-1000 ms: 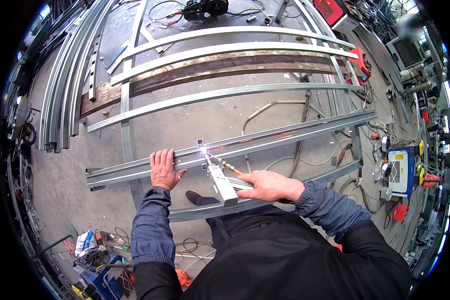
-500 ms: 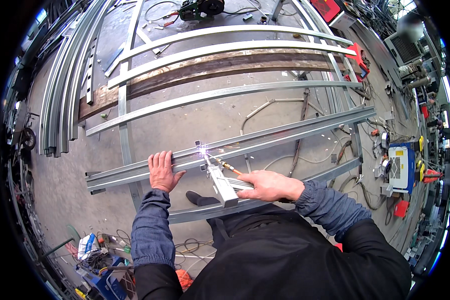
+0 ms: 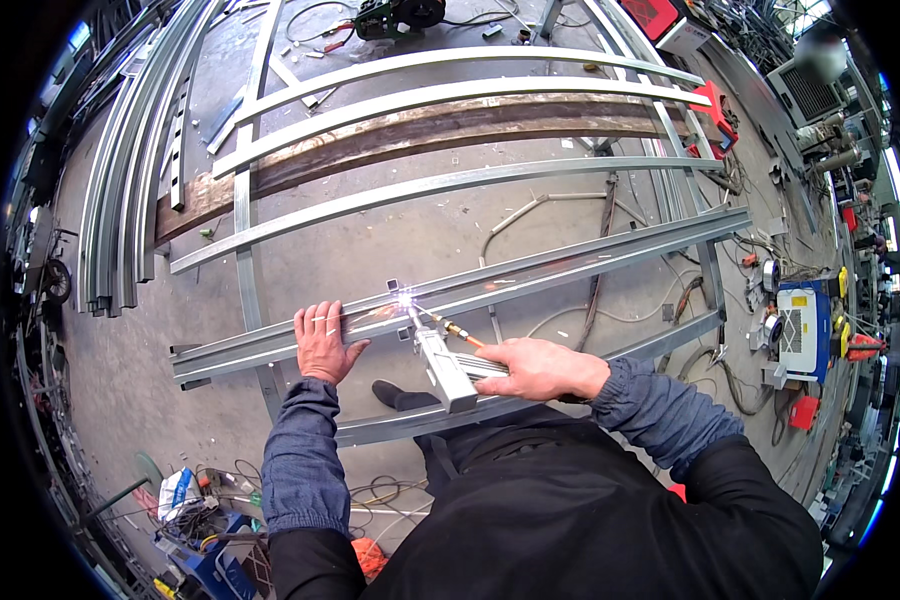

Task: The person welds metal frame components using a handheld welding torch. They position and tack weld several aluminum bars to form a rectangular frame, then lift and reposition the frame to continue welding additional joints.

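- Rail (image 3: 530, 275): long galvanised channel lying on the floor, running from lower left up to the right, part of a frame of similar rails. Bright spark (image 3: 404, 298) on its top face, just right of my left hand.
- Torch (image 3: 444, 362): grey handheld welding gun, brass nozzle angled up-left, tip right at the spark.
- Right hand (image 3: 538, 368): fingers clenched round the torch's rear grip, nearer me than the rail, not touching it.
- Left hand (image 3: 322, 340): flat on the rail, fingers spread, gripping nothing, pressing down just beside the spark.
- To do this well, I'd judge: keep the nozzle steady on the seam, hold the rail from shifting, keep left fingers clear of the arc.
- Around: rusty beam (image 3: 400, 140) farther off across the frame, hoses on the floor, blue-white welder unit (image 3: 798, 330) to the right, stacked rails (image 3: 120, 200) to the left.
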`<act>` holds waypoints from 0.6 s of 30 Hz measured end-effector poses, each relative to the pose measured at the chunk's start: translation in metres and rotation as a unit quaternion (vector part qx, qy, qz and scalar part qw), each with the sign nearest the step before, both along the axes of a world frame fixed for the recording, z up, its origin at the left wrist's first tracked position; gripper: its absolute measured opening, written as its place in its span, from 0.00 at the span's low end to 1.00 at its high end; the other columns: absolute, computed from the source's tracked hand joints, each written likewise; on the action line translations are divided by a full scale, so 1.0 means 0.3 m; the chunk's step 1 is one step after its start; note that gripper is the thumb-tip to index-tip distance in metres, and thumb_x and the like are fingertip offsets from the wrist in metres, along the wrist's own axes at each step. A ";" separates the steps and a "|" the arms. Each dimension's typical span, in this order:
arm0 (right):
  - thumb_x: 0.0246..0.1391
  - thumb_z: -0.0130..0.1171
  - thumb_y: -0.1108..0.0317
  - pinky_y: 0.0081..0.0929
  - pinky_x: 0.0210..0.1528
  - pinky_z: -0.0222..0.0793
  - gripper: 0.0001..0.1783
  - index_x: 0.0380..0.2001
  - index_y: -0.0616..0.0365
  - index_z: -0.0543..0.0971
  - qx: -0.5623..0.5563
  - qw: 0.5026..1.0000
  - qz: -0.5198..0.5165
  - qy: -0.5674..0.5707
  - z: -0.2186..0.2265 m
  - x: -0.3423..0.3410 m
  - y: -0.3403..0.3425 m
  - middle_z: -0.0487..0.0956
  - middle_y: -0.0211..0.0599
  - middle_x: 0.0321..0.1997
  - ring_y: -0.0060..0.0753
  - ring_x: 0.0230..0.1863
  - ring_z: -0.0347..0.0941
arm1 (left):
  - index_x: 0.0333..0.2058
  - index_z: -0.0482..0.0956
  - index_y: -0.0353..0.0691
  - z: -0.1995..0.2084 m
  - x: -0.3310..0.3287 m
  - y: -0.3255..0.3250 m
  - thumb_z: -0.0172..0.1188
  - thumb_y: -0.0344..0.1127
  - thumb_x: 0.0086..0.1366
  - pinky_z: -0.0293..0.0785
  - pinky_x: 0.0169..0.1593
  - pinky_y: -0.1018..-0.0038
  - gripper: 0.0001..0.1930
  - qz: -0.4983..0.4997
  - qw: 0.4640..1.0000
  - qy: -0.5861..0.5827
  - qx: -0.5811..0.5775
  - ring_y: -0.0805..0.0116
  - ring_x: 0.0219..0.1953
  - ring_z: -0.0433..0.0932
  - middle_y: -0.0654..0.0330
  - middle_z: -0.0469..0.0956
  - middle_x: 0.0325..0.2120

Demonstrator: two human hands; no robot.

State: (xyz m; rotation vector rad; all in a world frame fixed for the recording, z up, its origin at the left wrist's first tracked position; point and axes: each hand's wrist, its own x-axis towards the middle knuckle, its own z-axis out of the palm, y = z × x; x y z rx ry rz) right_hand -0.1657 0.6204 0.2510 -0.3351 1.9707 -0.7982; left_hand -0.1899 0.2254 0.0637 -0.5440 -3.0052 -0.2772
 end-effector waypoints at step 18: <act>0.71 0.59 0.37 0.54 0.60 0.74 0.37 0.69 0.53 0.76 -0.001 1.000 0.004 0.025 -0.007 0.012 0.023 0.83 0.63 0.51 0.66 0.57 0.80 | 0.69 0.68 0.37 0.006 -0.001 0.003 0.74 0.65 0.58 0.52 0.78 0.42 0.50 0.004 1.000 -0.011 -0.007 0.45 0.70 0.66 0.49 0.70 0.64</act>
